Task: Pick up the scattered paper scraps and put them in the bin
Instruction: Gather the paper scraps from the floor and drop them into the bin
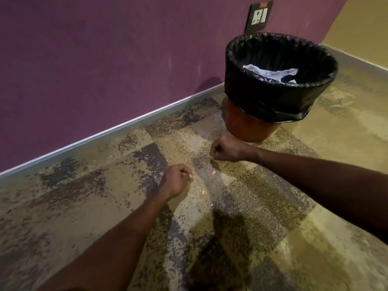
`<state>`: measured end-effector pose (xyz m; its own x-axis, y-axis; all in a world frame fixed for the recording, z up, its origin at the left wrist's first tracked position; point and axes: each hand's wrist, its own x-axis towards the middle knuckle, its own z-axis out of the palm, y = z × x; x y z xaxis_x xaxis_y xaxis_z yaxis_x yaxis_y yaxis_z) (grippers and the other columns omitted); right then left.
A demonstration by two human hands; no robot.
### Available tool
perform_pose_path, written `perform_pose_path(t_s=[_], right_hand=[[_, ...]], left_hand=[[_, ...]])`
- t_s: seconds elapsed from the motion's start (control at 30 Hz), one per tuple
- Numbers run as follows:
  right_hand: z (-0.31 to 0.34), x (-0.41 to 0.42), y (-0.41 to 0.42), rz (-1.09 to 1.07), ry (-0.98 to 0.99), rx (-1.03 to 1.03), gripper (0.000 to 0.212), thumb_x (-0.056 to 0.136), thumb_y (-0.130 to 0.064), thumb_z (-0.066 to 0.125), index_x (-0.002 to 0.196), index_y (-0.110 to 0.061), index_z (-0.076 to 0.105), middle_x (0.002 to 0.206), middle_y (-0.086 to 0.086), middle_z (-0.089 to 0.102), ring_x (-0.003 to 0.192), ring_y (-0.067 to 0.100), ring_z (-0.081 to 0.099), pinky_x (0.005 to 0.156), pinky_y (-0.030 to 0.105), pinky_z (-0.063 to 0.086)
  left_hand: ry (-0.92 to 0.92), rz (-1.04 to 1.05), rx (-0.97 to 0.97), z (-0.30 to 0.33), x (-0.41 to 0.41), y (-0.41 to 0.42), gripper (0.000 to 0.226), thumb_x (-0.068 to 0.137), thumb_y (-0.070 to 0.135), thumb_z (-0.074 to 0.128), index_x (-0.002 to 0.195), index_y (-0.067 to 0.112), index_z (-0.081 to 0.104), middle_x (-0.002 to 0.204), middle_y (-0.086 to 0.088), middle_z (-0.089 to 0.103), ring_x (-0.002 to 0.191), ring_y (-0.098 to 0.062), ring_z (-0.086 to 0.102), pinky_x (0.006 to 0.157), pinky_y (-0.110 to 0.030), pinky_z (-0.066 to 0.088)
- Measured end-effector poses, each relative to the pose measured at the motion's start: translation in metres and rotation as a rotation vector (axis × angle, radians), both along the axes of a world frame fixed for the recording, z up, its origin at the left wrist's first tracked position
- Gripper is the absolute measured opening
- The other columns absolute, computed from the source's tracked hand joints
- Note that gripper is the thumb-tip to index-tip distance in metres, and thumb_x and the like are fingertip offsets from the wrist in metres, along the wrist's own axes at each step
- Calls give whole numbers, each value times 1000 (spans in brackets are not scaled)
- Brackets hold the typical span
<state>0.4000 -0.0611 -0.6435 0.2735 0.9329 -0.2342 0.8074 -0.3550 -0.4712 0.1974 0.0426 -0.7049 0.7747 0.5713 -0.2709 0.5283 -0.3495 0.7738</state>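
Beyond my hands stands the bin (pixel 279 80), paper already inside. My left hand (pixel 177 180) pinches an orange scrap (pixel 190 175); my right hand (pixel 227 149) is curled, contents unclear. Two scraps (pixel 213 172) lie on the carpet (pixel 84 196) between.

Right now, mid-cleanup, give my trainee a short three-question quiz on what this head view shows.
1. True or false: the bin wears a black liner folded over its rim.
2. Multiple choice: the orange scraps still on the carpet, such as the scrap between the hands, lie A) inside the bin, B) on the floor near the left hand and right hand, C) on the purple wall.
3. Fill in: the crumpled paper already in the bin is coloured ____.

Key: 1 true; 2 B; 3 white.
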Motion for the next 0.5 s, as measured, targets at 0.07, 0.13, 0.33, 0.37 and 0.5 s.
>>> perform_pose_path(t_s=[0.07,0.13,0.33,0.37,0.5], right_hand=[[-32,-4,-8,34,-39,-80,10,88,-10,68,94,-10,76,93,2,76,76,9,68,68,21,51],[-56,-9,-16,31,-76,-125,14,86,-8,69,98,-9,75,97,3,75,81,13,69,73,27,56],[-79,-17,-29,16,-128,27,13,84,-15,61,76,-8,67,74,5,66,67,19,60,62,37,51],[-78,-17,-30,25,-131,44,17,85,-17,60,70,-9,63,71,4,63,65,18,57,61,35,47],[-73,-17,-29,94,-136,83,33,87,-16,58,59,-25,45,65,-4,48,65,17,48,63,28,31]], left_hand=[[50,-29,21,-22,-10,-12,21,89,14,69,110,14,69,108,-5,69,90,-14,65,78,-23,55],[79,-29,111,-36,-13,-22,31,87,20,71,118,21,67,116,-4,62,101,-16,60,93,-30,52],[78,-48,280,-40,-12,-39,40,87,39,68,126,35,61,116,1,52,110,-16,38,88,-28,37],[75,-45,305,-40,-12,-41,40,87,40,68,126,35,61,116,2,52,109,-15,38,87,-28,36],[41,-60,402,-44,-11,-48,38,86,40,69,123,31,65,114,6,54,106,-13,41,85,-28,38]])
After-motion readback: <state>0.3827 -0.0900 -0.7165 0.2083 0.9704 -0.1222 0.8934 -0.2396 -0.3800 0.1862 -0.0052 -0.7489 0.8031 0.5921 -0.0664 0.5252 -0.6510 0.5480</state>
